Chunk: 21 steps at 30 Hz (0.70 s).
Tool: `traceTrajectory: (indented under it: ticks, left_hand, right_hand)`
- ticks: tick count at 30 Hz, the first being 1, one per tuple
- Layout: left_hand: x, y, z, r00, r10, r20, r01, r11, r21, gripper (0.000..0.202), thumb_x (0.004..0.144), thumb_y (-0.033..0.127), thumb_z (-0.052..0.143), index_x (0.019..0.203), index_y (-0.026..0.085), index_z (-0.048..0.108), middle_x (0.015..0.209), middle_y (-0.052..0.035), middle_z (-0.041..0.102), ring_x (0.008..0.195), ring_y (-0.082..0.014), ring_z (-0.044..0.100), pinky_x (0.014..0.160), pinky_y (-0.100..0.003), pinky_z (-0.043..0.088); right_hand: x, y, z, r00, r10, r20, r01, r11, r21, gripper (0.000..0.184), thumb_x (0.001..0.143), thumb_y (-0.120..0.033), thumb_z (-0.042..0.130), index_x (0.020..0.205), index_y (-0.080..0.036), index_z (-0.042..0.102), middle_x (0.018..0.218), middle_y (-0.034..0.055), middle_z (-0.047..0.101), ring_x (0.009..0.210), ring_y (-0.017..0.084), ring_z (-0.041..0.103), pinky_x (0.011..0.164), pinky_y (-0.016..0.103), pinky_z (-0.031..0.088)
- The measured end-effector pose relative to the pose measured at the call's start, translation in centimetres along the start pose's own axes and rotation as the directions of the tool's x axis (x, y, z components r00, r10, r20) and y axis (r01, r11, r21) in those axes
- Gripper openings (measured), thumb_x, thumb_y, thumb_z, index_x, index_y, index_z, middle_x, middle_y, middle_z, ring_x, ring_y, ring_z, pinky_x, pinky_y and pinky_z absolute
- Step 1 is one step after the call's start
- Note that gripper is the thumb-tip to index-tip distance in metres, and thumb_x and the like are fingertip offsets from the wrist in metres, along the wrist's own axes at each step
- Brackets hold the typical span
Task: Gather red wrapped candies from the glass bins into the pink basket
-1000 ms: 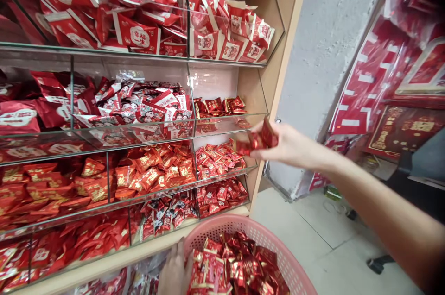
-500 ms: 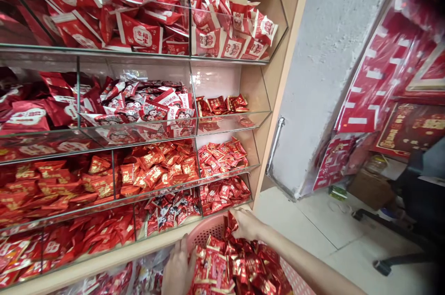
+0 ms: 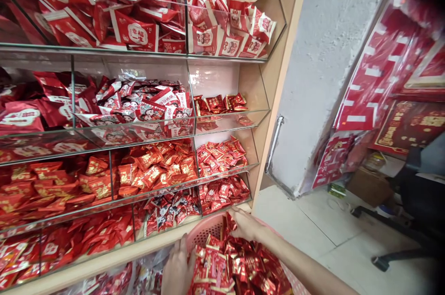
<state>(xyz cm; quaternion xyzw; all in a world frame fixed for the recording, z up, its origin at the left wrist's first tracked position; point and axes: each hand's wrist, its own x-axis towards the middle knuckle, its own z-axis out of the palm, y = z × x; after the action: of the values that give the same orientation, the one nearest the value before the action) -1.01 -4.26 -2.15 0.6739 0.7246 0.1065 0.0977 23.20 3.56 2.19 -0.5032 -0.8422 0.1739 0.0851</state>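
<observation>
Glass shelves (image 3: 225,121) are rising behind; at six o'clock the spread left hand (image 3: 179,267) is bracing a pink plastic basket (image 3: 205,234), the right hand (image 3: 245,223) pinching heaped red foil packets (image 3: 243,265); slippery, they might spill.

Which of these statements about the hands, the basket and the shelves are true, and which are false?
1. The right hand touches red packets in the basket. True.
2. The basket is blue. False: it is pink.
3. The left hand lies at the basket's left edge. True.
4. The top shelf is bare. False: the top shelf holds red-and-white packs.
</observation>
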Motion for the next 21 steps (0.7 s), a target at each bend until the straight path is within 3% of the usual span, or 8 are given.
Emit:
traceTrajectory:
  ticks: [6, 14, 21]
  left_hand:
    - [0.0, 0.1, -0.2, 1.0, -0.008, 0.018, 0.008, 1.0, 0.014, 0.053, 0.085, 0.036, 0.023, 0.13, 0.011, 0.031, 0.134, -0.0104, 0.041, 0.12, -0.0206, 0.041, 0.093, -0.03, 0.037]
    - [0.0, 0.0, 0.0, 1.0, -0.003, 0.01, 0.002, 1.0, 0.029, 0.055, 0.085, 0.039, 0.021, 0.131, 0.01, 0.031, 0.133, -0.0119, 0.041, 0.12, -0.0222, 0.041, 0.091, -0.032, 0.039]
    - [-0.1, 0.2, -0.3, 1.0, -0.018, -0.006, 0.018, 1.0, 0.024, 0.053, 0.084, 0.039, 0.025, 0.128, 0.012, 0.035, 0.13, -0.0115, 0.045, 0.118, -0.0204, 0.043, 0.09, -0.03, 0.039]
  right_hand:
    - [-2.6, -0.6, -1.7, 0.999, -0.023, -0.049, 0.02, 0.998, -0.059, 0.048, 0.061, -0.039, 0.066, 0.101, -0.015, 0.052, 0.104, 0.0101, 0.05, 0.098, 0.025, 0.047, 0.085, 0.033, 0.037]
    - [-5.8, -1.6, 1.4, 0.994, -0.055, 0.093, 0.067, 0.988, -0.136, 0.053, 0.06, -0.036, 0.069, 0.106, -0.014, 0.053, 0.114, 0.0142, 0.048, 0.106, 0.028, 0.044, 0.091, 0.037, 0.035]
    - [-6.2, -2.2, 3.4, 0.999, 0.03, 0.035, -0.021, 0.977, -0.214, 0.052, 0.06, -0.014, 0.066, 0.11, -0.019, 0.051, 0.119, 0.0115, 0.048, 0.109, 0.028, 0.045, 0.093, 0.038, 0.034]
